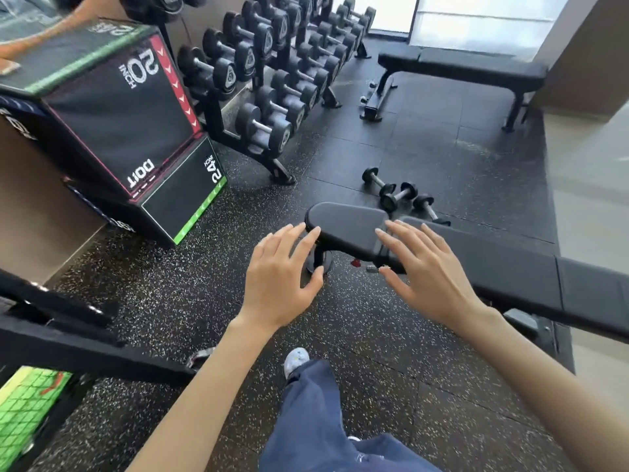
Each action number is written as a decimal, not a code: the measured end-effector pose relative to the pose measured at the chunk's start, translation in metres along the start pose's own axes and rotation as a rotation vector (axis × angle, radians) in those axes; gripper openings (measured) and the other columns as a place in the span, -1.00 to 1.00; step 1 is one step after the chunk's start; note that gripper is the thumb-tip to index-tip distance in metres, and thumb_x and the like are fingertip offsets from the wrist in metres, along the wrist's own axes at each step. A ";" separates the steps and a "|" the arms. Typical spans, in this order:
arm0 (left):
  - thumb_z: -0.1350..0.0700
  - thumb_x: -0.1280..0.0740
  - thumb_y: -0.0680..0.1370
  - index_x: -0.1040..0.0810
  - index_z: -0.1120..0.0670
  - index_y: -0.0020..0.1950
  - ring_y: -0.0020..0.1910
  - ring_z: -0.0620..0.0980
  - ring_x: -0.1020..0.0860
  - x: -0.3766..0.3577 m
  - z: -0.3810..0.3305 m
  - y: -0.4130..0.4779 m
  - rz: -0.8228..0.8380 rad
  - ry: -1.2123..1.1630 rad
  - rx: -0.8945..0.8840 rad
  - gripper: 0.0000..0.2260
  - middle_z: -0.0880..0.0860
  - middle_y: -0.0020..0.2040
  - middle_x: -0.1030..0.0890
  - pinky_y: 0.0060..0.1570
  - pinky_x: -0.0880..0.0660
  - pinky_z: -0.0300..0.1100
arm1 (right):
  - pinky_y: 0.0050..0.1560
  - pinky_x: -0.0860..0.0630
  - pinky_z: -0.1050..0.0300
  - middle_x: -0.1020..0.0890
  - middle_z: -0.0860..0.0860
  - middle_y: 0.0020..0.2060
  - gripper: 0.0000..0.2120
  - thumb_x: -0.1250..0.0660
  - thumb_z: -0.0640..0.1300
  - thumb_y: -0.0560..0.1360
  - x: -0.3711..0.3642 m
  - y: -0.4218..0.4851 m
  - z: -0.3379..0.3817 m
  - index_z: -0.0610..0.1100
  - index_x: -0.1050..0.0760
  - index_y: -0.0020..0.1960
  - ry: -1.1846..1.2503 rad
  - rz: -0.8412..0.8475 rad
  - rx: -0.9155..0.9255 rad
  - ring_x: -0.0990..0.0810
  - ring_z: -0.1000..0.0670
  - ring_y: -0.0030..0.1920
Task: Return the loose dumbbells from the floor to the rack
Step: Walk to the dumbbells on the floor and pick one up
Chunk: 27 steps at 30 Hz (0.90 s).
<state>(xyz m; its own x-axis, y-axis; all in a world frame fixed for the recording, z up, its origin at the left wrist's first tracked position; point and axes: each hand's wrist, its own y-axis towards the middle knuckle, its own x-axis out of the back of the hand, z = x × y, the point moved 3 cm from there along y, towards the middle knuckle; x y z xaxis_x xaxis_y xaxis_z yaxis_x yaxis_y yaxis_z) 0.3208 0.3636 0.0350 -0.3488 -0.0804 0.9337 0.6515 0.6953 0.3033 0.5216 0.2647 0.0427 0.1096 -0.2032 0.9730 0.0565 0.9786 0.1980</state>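
Three loose dumbbells [401, 195] lie together on the speckled rubber floor [211, 294], just beyond the rounded end of a padded bench [347, 226] that crosses the path from the right. A strip of bare floor runs between that bench end and the dumbbell rack [269, 97] along the left wall, and more bare floor lies between the loose dumbbells and a second bench [469, 68] farther back. A stacked jump box [112, 107] crowds the left side, its corner close to the rack's foot. The left hand [279, 277] and right hand [429, 270] are both held out palm down, fingers spread, each grip open and empty, hovering in front of the near bench end. The box reads "20 INCH", "24 INCH" and "DOIT", seen upside down.
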 end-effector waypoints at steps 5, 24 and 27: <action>-0.10 -0.17 0.51 -0.43 0.06 0.39 0.33 0.10 -0.44 -0.011 0.060 0.049 0.031 0.005 -0.017 -0.51 0.11 0.33 -0.50 0.28 -0.40 0.11 | 0.40 -0.24 -0.12 -0.41 -0.08 0.37 -0.48 -0.08 0.11 0.52 -0.025 0.073 0.008 -0.10 -0.32 0.40 0.019 0.004 -0.006 -0.36 -0.07 0.38; -0.09 -0.17 0.52 -0.42 0.08 0.40 0.34 0.09 -0.44 -0.056 0.242 0.214 0.115 -0.030 -0.042 -0.51 0.09 0.32 -0.51 0.29 -0.39 0.07 | 0.40 -0.23 -0.08 -0.44 -0.06 0.34 -0.50 -0.09 0.10 0.50 -0.098 0.318 0.012 -0.09 -0.34 0.37 0.082 0.081 -0.009 -0.38 -0.05 0.36; -0.08 -0.17 0.51 -0.43 0.08 0.39 0.32 0.09 -0.45 -0.070 0.265 0.252 0.139 -0.020 -0.039 -0.51 0.09 0.31 -0.52 0.29 -0.41 0.06 | 0.40 -0.17 -0.04 -0.45 -0.06 0.33 -0.50 -0.09 0.11 0.50 -0.116 0.358 -0.005 -0.08 -0.34 0.37 0.101 0.102 -0.021 -0.39 -0.05 0.36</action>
<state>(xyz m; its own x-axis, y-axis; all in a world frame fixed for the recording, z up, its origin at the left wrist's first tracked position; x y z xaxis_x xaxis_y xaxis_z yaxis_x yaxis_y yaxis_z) 0.3308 0.7332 -0.0045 -0.2669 0.0290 0.9633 0.7197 0.6708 0.1792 0.5345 0.6388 0.0004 0.2155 -0.1057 0.9708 0.0606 0.9937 0.0948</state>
